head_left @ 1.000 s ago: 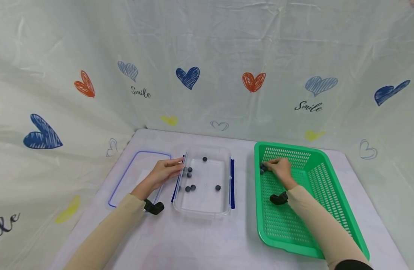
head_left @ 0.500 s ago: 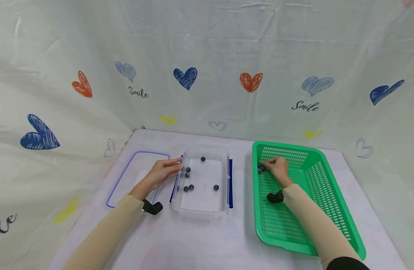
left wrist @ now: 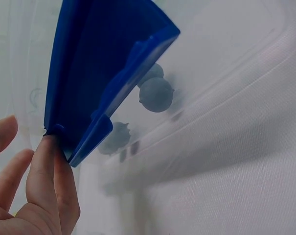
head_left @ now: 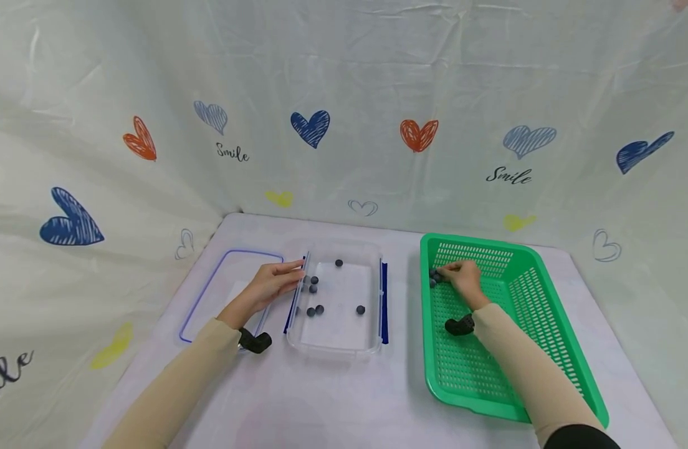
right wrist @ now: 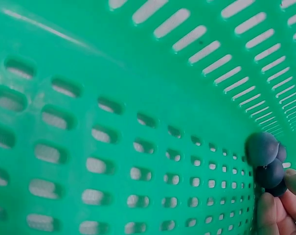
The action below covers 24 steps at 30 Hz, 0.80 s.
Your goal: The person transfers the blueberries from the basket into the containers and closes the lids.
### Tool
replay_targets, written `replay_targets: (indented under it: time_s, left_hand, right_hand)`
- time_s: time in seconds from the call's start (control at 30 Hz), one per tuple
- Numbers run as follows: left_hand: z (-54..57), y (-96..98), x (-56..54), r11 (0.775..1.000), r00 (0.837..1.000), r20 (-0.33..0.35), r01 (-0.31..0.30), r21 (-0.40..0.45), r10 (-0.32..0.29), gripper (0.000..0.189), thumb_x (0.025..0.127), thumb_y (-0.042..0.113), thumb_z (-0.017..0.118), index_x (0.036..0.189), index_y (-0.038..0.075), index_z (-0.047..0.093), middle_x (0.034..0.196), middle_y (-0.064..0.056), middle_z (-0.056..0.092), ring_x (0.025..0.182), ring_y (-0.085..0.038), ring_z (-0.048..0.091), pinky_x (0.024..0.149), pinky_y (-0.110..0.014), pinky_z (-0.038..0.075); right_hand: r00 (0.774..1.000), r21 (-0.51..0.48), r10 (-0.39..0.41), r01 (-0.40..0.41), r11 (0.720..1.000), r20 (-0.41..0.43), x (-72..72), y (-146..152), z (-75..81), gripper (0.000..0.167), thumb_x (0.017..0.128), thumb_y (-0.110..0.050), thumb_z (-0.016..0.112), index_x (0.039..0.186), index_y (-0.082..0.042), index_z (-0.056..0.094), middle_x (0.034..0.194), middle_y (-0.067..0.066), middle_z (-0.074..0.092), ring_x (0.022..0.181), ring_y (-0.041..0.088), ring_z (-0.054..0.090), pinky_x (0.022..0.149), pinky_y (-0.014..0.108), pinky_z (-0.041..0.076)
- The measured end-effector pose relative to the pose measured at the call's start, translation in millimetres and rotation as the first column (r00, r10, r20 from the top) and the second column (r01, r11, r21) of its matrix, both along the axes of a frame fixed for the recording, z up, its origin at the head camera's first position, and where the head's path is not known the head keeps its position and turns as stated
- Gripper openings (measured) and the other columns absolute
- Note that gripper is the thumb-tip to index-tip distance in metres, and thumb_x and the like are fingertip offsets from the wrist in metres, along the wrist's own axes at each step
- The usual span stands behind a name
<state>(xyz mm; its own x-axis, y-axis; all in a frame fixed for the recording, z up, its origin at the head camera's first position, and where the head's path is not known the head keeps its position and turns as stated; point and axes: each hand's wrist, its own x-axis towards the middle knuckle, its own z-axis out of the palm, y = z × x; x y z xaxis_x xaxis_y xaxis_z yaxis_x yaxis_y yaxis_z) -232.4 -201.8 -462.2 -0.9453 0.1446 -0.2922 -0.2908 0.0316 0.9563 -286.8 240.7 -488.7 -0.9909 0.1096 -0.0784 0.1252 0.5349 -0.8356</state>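
1. Near: a green perforated plastic basket, long and slant-sided, stands to the right on a white-covered table. Judged light and mildly flexible; the rolled rim is the sound place to hold. No label found on the visible faces.
2. Left of it stands a clear rectangular plastic container with several small round dark-blue berries scattered over its floor. The walls look stiff, smooth and probably slippery.
3. The left hand has its fingers extended, the tips touching the blue plastic side latch — contact only, no firm grip evident.
4. The right hand has thumb and fingertips drawn nearly together, pinching at the clustered dark-blue berries in the basket's far left corner. At least one appears held; the exact number is hidden.
5. Handling, as judged: berries light, soft-skinned, prone to roll and bruise — best taken singly round the middle with slight pressure.
6. Left of the container lies a clear blue-edged plastic lid, detached.
7. Far: a white heart-printed sheet carries black "Smile" lettering, legible twice; a third, at far left, is cropped. No brand is readable.
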Motion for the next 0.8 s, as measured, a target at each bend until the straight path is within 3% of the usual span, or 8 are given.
replay_targets:
  time_s: [0.2, 0.5, 0.8]
  left_hand:
    - [-1.1, 0.0, -0.5, 1.000, 1.000, 0.004, 0.002, -0.019, -0.002, 0.051, 0.098, 0.012, 0.067, 0.145, 0.001, 0.049, 0.148, -0.023, 0.045, 0.119, -0.015, 0.060, 0.097, -0.027, 0.052]
    - [-1.6, -0.2, -2.0, 1.000, 1.000, 0.012, -0.008, -0.012, 0.008, 0.051, 0.097, 0.012, 0.068, 0.144, 0.002, 0.050, 0.148, -0.022, 0.045, 0.115, -0.012, 0.061, 0.096, -0.025, 0.052]
    - [0.5, -0.9, -0.6, 1.000, 1.000, 0.008, -0.010, -0.024, 0.011, 0.050, 0.097, 0.011, 0.068, 0.143, 0.002, 0.052, 0.148, -0.020, 0.046, 0.116, -0.014, 0.062, 0.094, -0.025, 0.053]
  right_hand:
    - [1.000, -0.069, -0.003, 0.004, 0.998, 0.013, 4.0, -0.5, 4.8, 0.018, 0.095, -0.003, 0.067, 0.102, 0.014, 0.071, 0.099, 0.025, 0.071, 0.073, 0.013, 0.067, 0.068, 0.028, 0.061]
    - [0.999, -0.124, -0.018, 0.022, 0.992, 0.033, 5.6, 5.5, 5.9, 0.027, 0.098, -0.002, 0.063, 0.116, 0.017, 0.064, 0.114, 0.032, 0.065, 0.086, 0.028, 0.072, 0.081, 0.038, 0.061]
    - [1.000, -0.208, -0.012, 0.014, 0.978, 0.015, 8.9, 12.7, 17.5, 0.031, 0.098, -0.005, 0.064, 0.120, 0.016, 0.062, 0.106, 0.023, 0.070, 0.079, 0.015, 0.072, 0.087, 0.039, 0.059]
